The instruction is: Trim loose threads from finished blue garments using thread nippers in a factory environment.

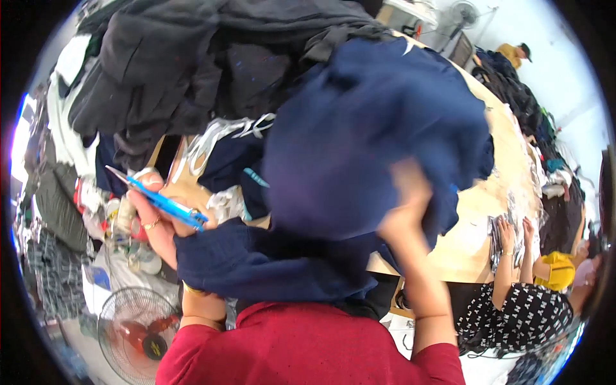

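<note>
While left hand grips blue snips, right hand meets navy garment

Although the left fingers close around the blue snips, blur hides how far the right fingers are bent against the navy garment, bunched over the tabletop. 1 fan stands at lower left.
</note>
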The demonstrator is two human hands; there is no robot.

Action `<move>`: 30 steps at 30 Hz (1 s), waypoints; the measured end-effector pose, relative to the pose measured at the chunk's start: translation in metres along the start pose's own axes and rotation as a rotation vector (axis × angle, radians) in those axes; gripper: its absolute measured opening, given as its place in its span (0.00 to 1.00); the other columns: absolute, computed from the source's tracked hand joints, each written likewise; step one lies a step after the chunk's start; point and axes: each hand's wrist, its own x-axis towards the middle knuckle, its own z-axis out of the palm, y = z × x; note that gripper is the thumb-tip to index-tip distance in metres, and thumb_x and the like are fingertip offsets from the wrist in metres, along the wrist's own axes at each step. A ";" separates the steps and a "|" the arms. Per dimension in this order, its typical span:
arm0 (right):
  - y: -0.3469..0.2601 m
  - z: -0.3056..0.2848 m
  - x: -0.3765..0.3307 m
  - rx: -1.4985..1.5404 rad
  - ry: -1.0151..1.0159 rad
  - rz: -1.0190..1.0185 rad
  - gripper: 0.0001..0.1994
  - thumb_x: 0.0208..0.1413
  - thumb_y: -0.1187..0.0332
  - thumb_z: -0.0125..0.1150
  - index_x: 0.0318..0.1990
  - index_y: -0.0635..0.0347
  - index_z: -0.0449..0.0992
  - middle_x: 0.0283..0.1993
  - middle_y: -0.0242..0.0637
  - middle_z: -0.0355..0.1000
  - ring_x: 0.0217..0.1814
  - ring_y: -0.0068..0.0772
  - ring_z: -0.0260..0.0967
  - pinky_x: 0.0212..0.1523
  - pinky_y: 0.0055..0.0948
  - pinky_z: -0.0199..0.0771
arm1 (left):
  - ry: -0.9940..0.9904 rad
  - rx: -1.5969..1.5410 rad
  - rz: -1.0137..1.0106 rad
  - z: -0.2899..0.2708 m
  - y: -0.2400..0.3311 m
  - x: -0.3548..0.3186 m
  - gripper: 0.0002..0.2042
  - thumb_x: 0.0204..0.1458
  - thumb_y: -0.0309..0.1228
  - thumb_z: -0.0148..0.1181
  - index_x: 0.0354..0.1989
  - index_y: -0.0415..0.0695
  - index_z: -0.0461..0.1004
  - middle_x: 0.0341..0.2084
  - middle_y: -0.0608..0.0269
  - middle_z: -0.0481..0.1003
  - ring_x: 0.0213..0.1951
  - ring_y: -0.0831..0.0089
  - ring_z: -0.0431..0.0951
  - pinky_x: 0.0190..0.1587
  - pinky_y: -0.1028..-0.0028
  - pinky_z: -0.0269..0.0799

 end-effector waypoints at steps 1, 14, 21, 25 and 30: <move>-0.002 0.026 -0.034 0.204 -0.285 0.285 0.22 0.46 0.64 0.62 0.48 0.64 0.71 0.54 0.50 0.67 0.57 0.45 0.65 0.56 0.36 0.64 | -0.516 0.071 -0.066 -0.009 0.008 0.002 0.16 0.61 0.49 0.40 0.36 0.48 0.63 0.13 0.73 0.60 0.12 0.85 0.58 0.14 0.83 0.52; 0.082 -0.111 0.008 0.541 -0.477 0.471 0.18 0.49 0.68 0.62 0.49 0.61 0.71 0.38 0.39 0.74 0.40 0.26 0.72 0.42 0.27 0.72 | -1.047 0.592 -0.055 0.105 -0.289 0.028 0.21 0.64 0.41 0.36 0.43 0.36 0.72 0.10 0.75 0.58 0.14 0.88 0.53 0.18 0.83 0.47; 0.378 -0.215 -0.002 0.021 0.445 0.932 0.56 0.30 0.50 0.74 0.66 0.58 0.44 0.64 0.63 0.48 0.66 0.55 0.48 0.64 0.37 0.50 | -1.059 0.681 -0.021 0.069 -0.333 0.050 0.25 0.64 0.44 0.31 0.48 0.36 0.69 0.09 0.74 0.58 0.13 0.89 0.52 0.18 0.84 0.45; 0.468 -0.189 0.027 -0.672 0.188 1.067 0.62 0.26 0.30 0.64 0.68 0.47 0.37 0.67 0.68 0.34 0.71 0.63 0.26 0.64 0.61 0.30 | -0.778 0.739 -0.075 0.055 -0.343 0.073 0.26 0.62 0.50 0.34 0.46 0.37 0.70 0.06 0.75 0.55 0.09 0.88 0.50 0.15 0.84 0.41; 0.522 -0.166 0.066 -0.913 0.100 1.102 0.58 0.31 0.31 0.62 0.68 0.35 0.35 0.69 0.61 0.32 0.72 0.63 0.25 0.62 0.67 0.27 | -0.679 0.731 -0.058 0.057 -0.341 0.069 0.25 0.62 0.48 0.35 0.41 0.37 0.70 0.10 0.75 0.56 0.09 0.89 0.50 0.14 0.84 0.40</move>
